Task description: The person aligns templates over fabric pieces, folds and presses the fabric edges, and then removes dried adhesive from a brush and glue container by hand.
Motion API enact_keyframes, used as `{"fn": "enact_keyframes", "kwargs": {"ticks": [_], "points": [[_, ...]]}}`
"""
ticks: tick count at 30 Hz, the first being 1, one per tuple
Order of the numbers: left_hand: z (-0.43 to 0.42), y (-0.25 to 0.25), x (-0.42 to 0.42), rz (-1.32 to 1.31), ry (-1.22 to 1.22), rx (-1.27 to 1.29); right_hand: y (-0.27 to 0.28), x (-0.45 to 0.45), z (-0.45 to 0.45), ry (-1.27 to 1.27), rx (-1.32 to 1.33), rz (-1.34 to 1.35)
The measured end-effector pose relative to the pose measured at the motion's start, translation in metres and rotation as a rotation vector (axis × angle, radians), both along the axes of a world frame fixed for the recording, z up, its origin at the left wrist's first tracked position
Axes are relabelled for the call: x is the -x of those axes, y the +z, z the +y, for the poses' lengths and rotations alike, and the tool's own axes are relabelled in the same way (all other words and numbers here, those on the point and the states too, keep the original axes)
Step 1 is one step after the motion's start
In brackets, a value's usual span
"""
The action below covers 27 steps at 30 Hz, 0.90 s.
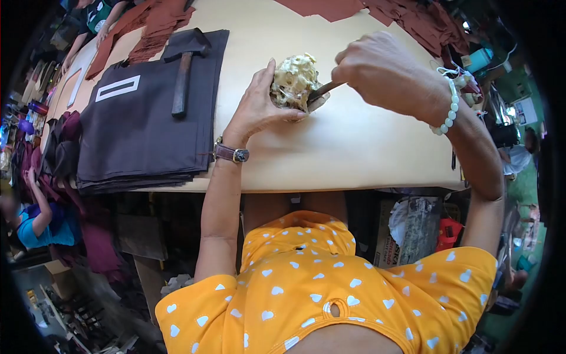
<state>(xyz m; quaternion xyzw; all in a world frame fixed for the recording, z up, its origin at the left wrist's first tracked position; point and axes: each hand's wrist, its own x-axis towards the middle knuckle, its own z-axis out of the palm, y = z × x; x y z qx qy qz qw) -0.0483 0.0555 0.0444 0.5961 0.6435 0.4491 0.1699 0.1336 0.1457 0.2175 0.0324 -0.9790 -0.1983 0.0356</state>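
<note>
Over the pale table, my left hand (pixel 259 103) is wrapped round the side of a lumpy yellowish-white mass (pixel 295 75), which looks like a container crusted with glue. My right hand (pixel 377 71) is closed on the handle of a thin dark tool (pixel 326 89), whose far end touches the lower right side of the lump. The tool's tip is hidden against the mass. To the left lies a stack of dark fabric pieces (pixel 147 124), with a hammer (pixel 183 76) and a white rectangular frame (pixel 118 88) on top.
Rust-brown fabric pieces (pixel 141 29) lie along the far left of the table (pixel 354 153), with more (pixel 413 26) at the far right. A person's hands (pixel 103 32) show at the upper left. Another person in blue (pixel 50 227) is at the left. Boxes (pixel 410 230) stand under the table.
</note>
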Motion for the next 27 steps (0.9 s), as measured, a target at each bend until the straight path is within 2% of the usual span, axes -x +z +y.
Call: {"fn": "enact_keyframes", "kwargs": {"ticks": [4,8,13,16,17,18,21,22,25,26,27], "points": [[-0.001,0.001,-0.002,-0.033,-0.001,0.023,0.008,0.016,-0.017,0.137,-0.088,-0.117],[0.001,-0.003,-0.001,-0.010,-0.006,-0.019,0.031,0.029,-0.042,0.129,-0.247,-0.320],[0.003,-0.011,0.002,0.006,-0.035,0.012,0.003,0.038,-0.023,0.219,-0.275,-0.312],[0.002,-0.009,0.003,-0.112,-0.083,0.014,0.005,0.042,-0.015,0.277,-0.225,-0.240],[0.001,-0.008,0.000,-0.065,-0.046,0.034,0.007,0.045,-0.015,0.279,-0.217,-0.206],[0.001,-0.004,-0.003,-0.017,-0.007,0.052,0.010,0.047,-0.015,0.293,-0.371,-0.174],[-0.001,0.012,-0.022,0.100,0.174,0.002,0.012,0.041,-0.004,0.404,-0.402,0.052],[-0.001,0.018,-0.031,0.131,0.243,-0.027,0.010,0.037,-0.004,0.336,-0.428,0.014],[0.011,0.027,-0.044,0.220,0.353,0.016,-0.001,0.031,0.004,0.397,-0.346,0.178],[0.014,0.026,-0.044,0.140,0.298,0.028,-0.004,0.028,0.009,0.323,-0.340,0.035],[0.016,0.023,-0.042,0.061,0.242,0.044,-0.006,0.025,0.011,0.352,-0.277,0.124]]}}
